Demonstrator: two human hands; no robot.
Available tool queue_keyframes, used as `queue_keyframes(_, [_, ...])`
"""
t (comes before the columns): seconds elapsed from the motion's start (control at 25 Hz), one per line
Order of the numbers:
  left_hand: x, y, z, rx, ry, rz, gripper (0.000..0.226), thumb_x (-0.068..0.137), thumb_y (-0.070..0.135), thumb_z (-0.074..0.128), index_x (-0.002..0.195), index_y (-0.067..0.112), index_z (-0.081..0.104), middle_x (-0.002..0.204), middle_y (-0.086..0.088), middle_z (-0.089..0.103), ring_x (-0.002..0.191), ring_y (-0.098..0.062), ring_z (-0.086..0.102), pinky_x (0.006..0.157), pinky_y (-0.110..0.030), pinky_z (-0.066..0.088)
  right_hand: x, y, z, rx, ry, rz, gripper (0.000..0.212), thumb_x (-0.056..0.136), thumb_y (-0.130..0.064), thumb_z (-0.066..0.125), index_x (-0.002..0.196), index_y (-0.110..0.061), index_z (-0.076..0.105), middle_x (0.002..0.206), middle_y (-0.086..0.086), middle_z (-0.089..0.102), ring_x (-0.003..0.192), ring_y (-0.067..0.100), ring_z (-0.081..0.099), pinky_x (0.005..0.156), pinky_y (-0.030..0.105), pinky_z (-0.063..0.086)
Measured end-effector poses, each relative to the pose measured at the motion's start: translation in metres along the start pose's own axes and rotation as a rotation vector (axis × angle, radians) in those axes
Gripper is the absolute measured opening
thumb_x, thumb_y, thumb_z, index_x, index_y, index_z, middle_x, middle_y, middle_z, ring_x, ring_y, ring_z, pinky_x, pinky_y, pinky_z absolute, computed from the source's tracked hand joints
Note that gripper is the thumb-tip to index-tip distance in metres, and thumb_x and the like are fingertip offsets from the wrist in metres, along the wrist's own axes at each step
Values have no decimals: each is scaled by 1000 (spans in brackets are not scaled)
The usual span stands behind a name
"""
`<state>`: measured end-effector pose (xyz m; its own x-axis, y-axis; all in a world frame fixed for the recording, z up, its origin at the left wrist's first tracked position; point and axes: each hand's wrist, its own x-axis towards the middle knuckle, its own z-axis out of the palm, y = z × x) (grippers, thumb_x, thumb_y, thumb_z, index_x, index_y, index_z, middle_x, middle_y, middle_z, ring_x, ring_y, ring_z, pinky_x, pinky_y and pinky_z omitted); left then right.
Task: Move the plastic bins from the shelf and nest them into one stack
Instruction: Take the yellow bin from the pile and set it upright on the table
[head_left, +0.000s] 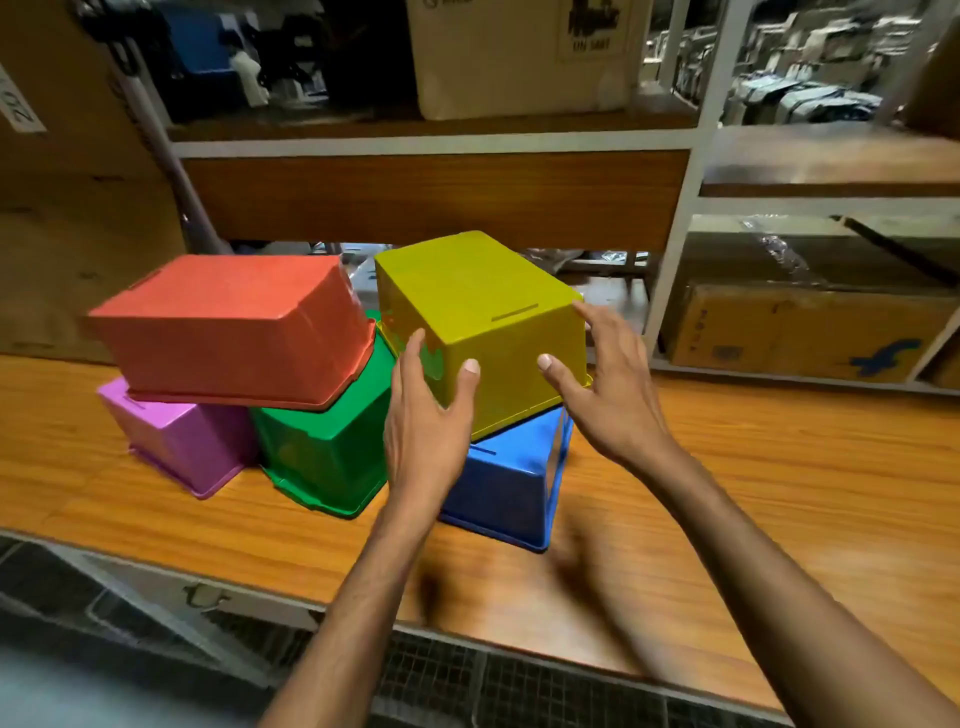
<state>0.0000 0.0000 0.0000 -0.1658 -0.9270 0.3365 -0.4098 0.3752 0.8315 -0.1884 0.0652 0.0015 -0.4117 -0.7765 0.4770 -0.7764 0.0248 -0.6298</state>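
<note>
Five plastic bins lie upside down in a pile on the wooden shelf board (753, 493). A yellow bin (478, 306) sits tilted on top of a blue bin (509, 483) and a green bin (327, 452). A red bin (234, 327) rests across the green bin and a purple bin (182, 436). My left hand (423, 421) touches the yellow bin's near left corner, thumb on the front face. My right hand (608, 389) touches its near right corner, thumb on the front face and fingers along the right side. The fingers of both hands are fairly straight.
A shelf frame (675, 249) and a wooden panel (431, 197) stand close behind the bins. Cardboard boxes (800, 332) fill the right bay, and a white box (519, 57) sits on the upper shelf. A metal grate (467, 686) lies below the board's front edge.
</note>
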Motion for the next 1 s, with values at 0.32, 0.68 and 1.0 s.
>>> queue_keyframes(0.32, [46,-1,14,-193,-93,-211,68,101,68,35,160,34,31,159,10,43,140,-10,44,111,-34,38,63,12,7,86,-149,94,93,89,-72,57,162,-32,15,170,1,17,154,24,24,122,52,30])
queue_keyframes(0.68, [60,-45,26,-400,21,-395,35,110,30,43,142,24,57,139,4,58,121,-12,56,82,-24,44,54,10,32,-391,-265,-305,129,59,-81,75,161,-42,7,171,-3,-12,157,27,-19,119,72,1])
queue_keyframes(1.0, [66,-76,38,-276,-50,-615,45,98,45,54,137,24,61,135,1,65,121,-21,61,110,-48,46,54,2,55,-176,-137,-116,88,71,-93,50,138,-36,39,150,-4,29,150,20,16,113,77,17])
